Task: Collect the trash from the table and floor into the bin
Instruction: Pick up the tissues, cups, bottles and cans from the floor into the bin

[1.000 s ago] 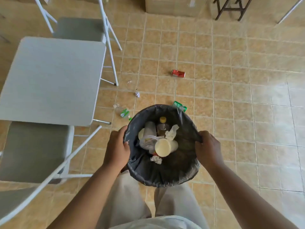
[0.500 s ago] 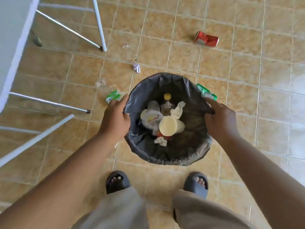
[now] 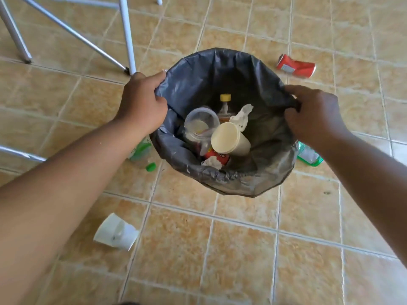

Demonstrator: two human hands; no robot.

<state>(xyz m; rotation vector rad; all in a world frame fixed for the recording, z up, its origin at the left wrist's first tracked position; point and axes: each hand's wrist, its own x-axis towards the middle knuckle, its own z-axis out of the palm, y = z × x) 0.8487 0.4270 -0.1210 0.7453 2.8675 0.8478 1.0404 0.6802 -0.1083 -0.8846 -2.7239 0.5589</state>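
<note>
Bin (image 3: 222,183), lined with a dark bag, sits on the tiled floor (image 3: 242,249), with the left hand (image 3: 143,104) and right hand (image 3: 312,115) each clenched on its rim. Inside lie cups and a bottle. A red can (image 3: 296,66), white cup (image 3: 115,233) and green bottles lie around it.

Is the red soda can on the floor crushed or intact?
Crushed: the red soda can lies on its side on the tiles, its body dented and flattened.

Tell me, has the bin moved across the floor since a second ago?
Yes. The bin, gripped by both hands, has shifted toward the red can; the green bottle, earlier beyond its far rim, now lies beside it.
</note>
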